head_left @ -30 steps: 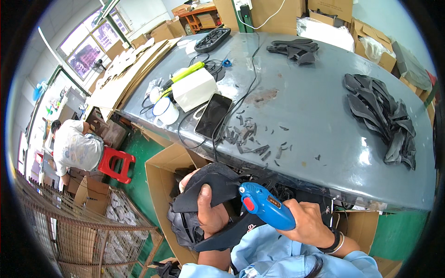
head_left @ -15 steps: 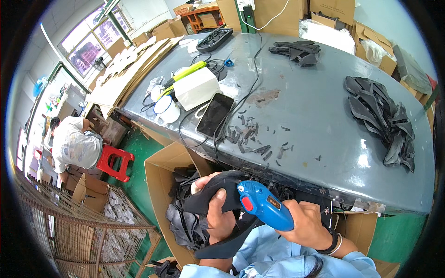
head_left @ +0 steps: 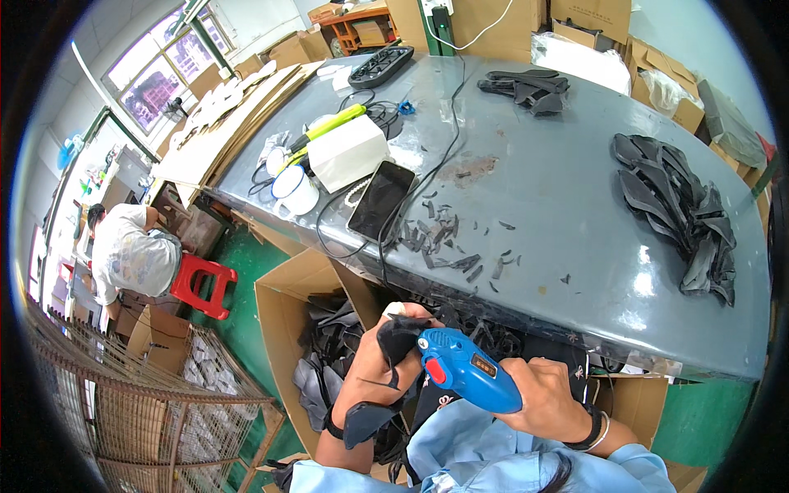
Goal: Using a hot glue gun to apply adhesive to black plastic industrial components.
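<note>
My left hand (head_left: 371, 370) grips a black flexible cut-out piece (head_left: 376, 411) that hangs down past my wrist, over an open cardboard box (head_left: 283, 300) full of similar black pieces. My right hand (head_left: 549, 403) holds a blue hand tool with a red button (head_left: 464, 370), its tip touching the top of the black piece near my left fingers. Both hands are below the near edge of the grey table (head_left: 575, 205).
On the table lie a black phone (head_left: 380, 200), a white box (head_left: 348, 152), cables, small black scraps (head_left: 444, 242) and a heap of black pieces (head_left: 682, 214) at the right. A person in a white shirt (head_left: 131, 255) crouches by a red stool (head_left: 201, 283) at the left. A wire cage (head_left: 156, 419) stands lower left.
The black piece has been turned and now hangs narrower in my left hand. The blue tool's tip has come closer to its upper end. Both hands stay low by the box.
</note>
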A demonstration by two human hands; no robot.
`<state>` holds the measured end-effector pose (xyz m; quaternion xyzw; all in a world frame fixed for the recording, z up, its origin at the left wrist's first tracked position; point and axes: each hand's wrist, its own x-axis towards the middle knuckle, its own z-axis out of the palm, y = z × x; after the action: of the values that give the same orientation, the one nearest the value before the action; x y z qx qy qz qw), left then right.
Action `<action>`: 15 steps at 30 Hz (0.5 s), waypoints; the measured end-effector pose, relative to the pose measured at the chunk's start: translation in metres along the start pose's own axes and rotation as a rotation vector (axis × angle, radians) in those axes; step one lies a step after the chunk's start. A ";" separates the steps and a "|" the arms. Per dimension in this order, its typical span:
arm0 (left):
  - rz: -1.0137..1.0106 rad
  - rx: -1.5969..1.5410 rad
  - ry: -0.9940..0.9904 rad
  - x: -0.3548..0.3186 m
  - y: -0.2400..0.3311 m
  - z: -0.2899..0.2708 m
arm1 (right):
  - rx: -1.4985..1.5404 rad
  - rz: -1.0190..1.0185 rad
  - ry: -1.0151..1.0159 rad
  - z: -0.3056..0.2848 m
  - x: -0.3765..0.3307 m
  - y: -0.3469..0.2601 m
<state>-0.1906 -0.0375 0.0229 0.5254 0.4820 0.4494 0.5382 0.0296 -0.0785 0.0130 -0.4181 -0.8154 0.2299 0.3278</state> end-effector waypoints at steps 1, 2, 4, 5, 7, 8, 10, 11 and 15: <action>0.019 0.026 -0.054 0.001 -0.007 -0.002 | 0.002 0.002 -0.005 -0.003 -0.001 -0.001; 0.032 0.040 -0.099 0.005 -0.021 -0.009 | 0.005 0.004 -0.011 -0.006 -0.001 -0.002; 0.079 0.143 -0.213 0.005 -0.008 -0.010 | 0.008 0.011 -0.019 -0.009 0.000 -0.003; 0.129 0.248 -0.326 0.005 -0.004 -0.011 | 0.012 0.016 -0.024 -0.010 0.001 -0.003; -0.033 0.153 -0.449 -0.001 0.004 -0.005 | 0.003 0.020 0.011 -0.012 0.005 0.000; -0.078 0.084 -0.436 -0.007 0.020 0.007 | -0.007 0.024 0.045 -0.012 0.008 0.003; -0.331 -0.056 -0.535 -0.011 0.031 0.018 | 0.091 0.090 0.102 -0.009 0.014 0.002; -0.284 -0.051 -0.555 -0.014 0.028 0.024 | 0.194 0.145 0.158 -0.009 0.017 0.002; -0.437 -0.337 -0.547 -0.012 -0.017 0.035 | 0.572 0.419 0.076 -0.026 0.023 0.005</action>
<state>-0.1580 -0.0551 0.0062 0.4150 0.3409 0.2403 0.8086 0.0410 -0.0536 0.0358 -0.4756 -0.6021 0.4953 0.4073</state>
